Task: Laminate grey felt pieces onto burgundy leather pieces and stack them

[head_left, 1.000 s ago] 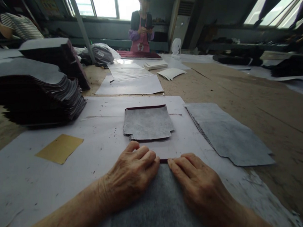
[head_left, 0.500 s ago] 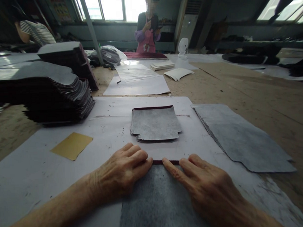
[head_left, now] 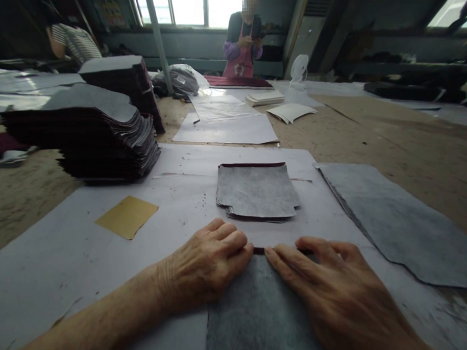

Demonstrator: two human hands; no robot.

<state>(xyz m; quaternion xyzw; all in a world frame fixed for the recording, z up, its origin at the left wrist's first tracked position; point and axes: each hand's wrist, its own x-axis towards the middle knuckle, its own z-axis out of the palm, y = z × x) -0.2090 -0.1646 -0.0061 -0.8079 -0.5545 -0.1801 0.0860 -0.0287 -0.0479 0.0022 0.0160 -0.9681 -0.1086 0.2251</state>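
Observation:
A grey fabric piece [head_left: 257, 312] lies on white paper in front of me, its far edge folded into a narrow dark red strip. My left hand [head_left: 211, 260] has its fingers curled together and pinches that edge at its left part. My right hand [head_left: 337, 283] rests on the right part of the same piece, fingers extended, index fingertip on the red fold close to my left thumb. Beyond the hands lies a small stack of notched grey pieces [head_left: 257, 190] with a dark red far edge. To the right is a larger grey piece [head_left: 403, 215].
Tall stacks of dark layered fabric [head_left: 113, 143] stand at the left. A yellow card [head_left: 127, 217] lies on the white paper [head_left: 169, 197]. Farther back are white sheets [head_left: 224, 128], a small white fan [head_left: 298, 68] and a person in a pink apron [head_left: 242, 52]; another person is at the left.
The whole view has shifted, so things appear farther right. My right fingertips have moved closer to my left thumb along the red fold, and the right index finger is nearer the other fingers.

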